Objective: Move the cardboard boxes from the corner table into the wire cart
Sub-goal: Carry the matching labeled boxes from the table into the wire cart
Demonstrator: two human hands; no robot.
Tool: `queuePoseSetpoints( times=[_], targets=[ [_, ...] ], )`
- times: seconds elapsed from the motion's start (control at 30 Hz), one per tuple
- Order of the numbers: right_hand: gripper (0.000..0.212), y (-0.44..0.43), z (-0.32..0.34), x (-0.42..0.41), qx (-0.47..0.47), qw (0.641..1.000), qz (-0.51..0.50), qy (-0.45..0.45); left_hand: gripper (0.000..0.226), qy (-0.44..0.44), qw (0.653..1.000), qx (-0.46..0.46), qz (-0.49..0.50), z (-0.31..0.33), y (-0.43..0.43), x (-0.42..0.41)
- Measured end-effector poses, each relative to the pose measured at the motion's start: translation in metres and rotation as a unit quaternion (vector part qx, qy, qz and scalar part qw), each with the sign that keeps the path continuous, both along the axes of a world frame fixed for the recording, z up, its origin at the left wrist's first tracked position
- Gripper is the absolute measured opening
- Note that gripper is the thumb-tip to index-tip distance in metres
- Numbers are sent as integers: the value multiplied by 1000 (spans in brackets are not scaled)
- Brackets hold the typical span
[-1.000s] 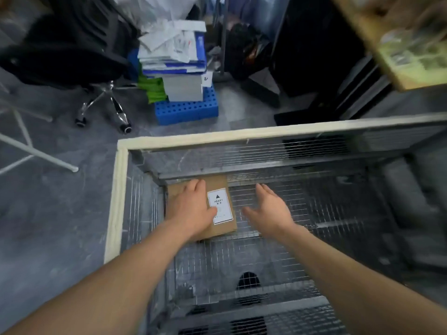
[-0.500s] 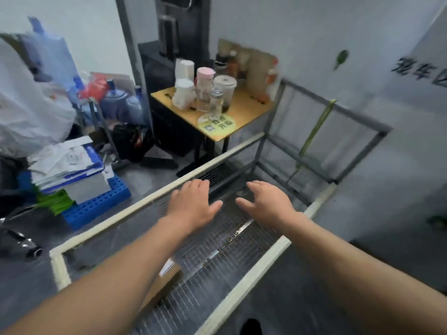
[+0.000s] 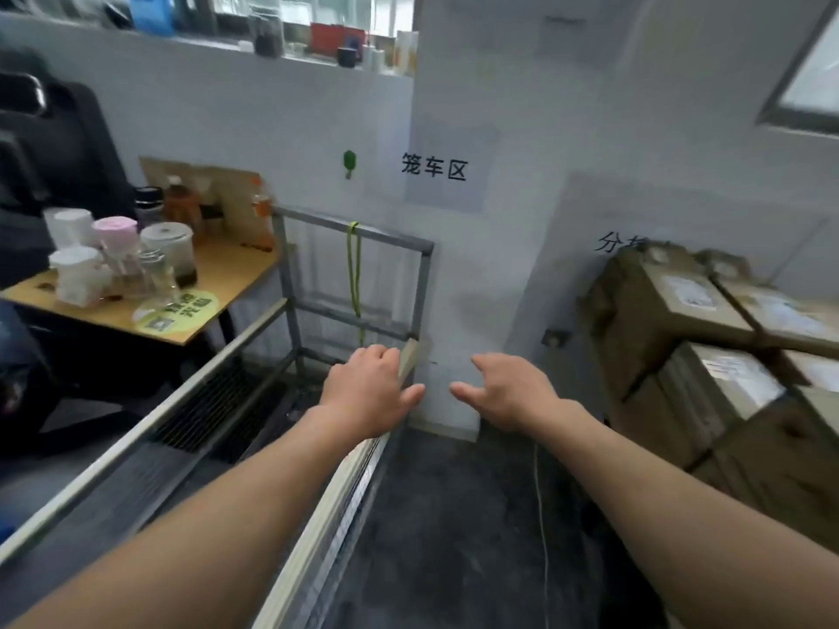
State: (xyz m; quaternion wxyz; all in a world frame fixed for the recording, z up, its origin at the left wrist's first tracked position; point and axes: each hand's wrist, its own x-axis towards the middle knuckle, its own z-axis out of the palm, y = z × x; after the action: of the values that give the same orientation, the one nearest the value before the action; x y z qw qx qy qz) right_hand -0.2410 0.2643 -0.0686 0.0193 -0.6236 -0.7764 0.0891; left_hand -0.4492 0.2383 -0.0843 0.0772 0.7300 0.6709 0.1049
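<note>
Both arms reach forward, palms down. The left hand (image 3: 363, 392) hovers spread above the cart (image 3: 313, 528) rim; the right hand (image 3: 508, 392), empty and loosely spread, points toward stacked boxes (image 3: 672, 320).

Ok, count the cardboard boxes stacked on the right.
4 with tops showing, more likely hidden: upper row, one nearer the wall corner and one right of it; lower row, one in front and one cut off by the frame.

The single head-worn view looks forward and down, close over the wire cart (image 3: 318, 483) rim toward the wall.
</note>
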Motion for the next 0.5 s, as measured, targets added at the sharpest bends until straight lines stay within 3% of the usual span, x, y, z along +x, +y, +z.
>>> queuePoseSetpoints(
  times=[0.13,0.27,0.5],
  targets=[
    [61,-18,14,77,12,999,-43,6,66,-1,999,-1,-43,13,3,78],
    [71,-34,28,139,24,996,-86,-1,67,0,996,5,-87,24,6,148],
    [65,-71,46,213,66,985,-162,3,76,-12,985,19,-171,39,5,234]
  ],
)
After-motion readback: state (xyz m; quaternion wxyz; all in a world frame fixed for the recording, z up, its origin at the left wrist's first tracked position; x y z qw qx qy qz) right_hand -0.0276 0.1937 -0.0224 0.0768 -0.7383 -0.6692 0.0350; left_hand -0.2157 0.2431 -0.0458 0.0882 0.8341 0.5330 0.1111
